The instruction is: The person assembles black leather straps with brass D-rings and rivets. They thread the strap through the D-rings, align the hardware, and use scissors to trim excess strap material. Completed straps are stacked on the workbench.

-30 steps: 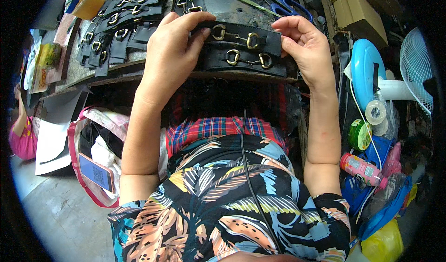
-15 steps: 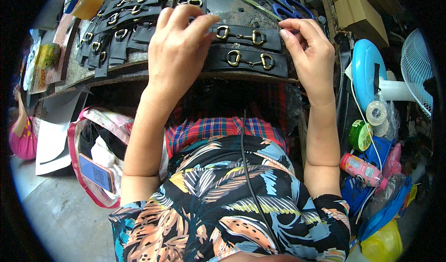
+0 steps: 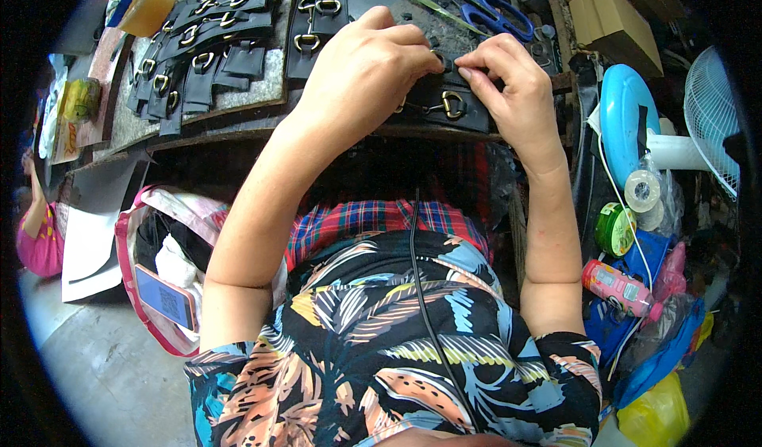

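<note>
Grip unclear: left hand [image 3: 375,66], right hand [image 3: 510,84] by flat black strap [image 3: 476,118], brass-toned fitting [image 3: 446,106].

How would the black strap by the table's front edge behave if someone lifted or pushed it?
The strap looks thin, so it would probably flex when lifted. Its metal fitting may make it feel heavy for its size. Lying flat, it seems more likely to slide than roll if pushed.
</note>
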A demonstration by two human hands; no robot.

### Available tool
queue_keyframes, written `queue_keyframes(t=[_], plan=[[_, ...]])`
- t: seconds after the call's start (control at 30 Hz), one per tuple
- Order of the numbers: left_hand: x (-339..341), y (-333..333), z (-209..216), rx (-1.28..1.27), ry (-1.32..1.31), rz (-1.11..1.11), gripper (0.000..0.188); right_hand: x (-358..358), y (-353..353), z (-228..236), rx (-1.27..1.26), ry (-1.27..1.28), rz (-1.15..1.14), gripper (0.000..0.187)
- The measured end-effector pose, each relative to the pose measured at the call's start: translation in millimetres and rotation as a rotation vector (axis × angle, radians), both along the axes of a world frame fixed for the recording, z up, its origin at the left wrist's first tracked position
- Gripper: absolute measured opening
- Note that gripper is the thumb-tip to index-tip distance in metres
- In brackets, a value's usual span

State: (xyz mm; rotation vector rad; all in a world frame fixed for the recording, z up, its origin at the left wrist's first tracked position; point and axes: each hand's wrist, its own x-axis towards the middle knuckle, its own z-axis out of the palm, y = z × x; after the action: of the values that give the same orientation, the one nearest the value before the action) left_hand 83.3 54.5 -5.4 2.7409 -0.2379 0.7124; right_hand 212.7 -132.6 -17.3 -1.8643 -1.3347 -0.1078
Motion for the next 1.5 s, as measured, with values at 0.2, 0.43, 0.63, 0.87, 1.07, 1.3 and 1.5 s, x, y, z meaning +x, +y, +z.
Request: queue_keyframes(t=[0.2, 0.43, 0.63, 0.87, 1.07, 1.3, 1.5], plan=[[6, 1, -2, 0.029, -0.045, 0.008, 0.016, 0, -1, -3, 0.014, 0.009, -0.007, 0.011], [-5, 5, 0, -0.150, -0.057, 0.000, 0.030, -5, -1, 0, 0.023, 0.017, -0.015, 0.011], [-48, 27, 13, -0.012, -0.212, 0.306, 0.023, -13, -5, 21, -0.006, 0.106, -0.075, 0.014], [-60, 18, -3, 0.077, -0.101, 0.368, 0.015, -10, 38, 27, 0.016, -0.179, 0.192, 0.011], [-60, 18, -1, 0.075, -0.079, 0.366, 0.013, -9, 66, 18, -0.128, -0.319, 0.229, 0.020], [-56, 19, 1, 0.072, -0.105, 0.356, 0.013, 3, 52, 26, -0.097, -0.083, 0.252, 0.015], [-68, 9, 9, 0.056, -0.091, 0.328, 0.024, 7, -8, 36, -0.165, -0.100, 0.017, 0.013]])
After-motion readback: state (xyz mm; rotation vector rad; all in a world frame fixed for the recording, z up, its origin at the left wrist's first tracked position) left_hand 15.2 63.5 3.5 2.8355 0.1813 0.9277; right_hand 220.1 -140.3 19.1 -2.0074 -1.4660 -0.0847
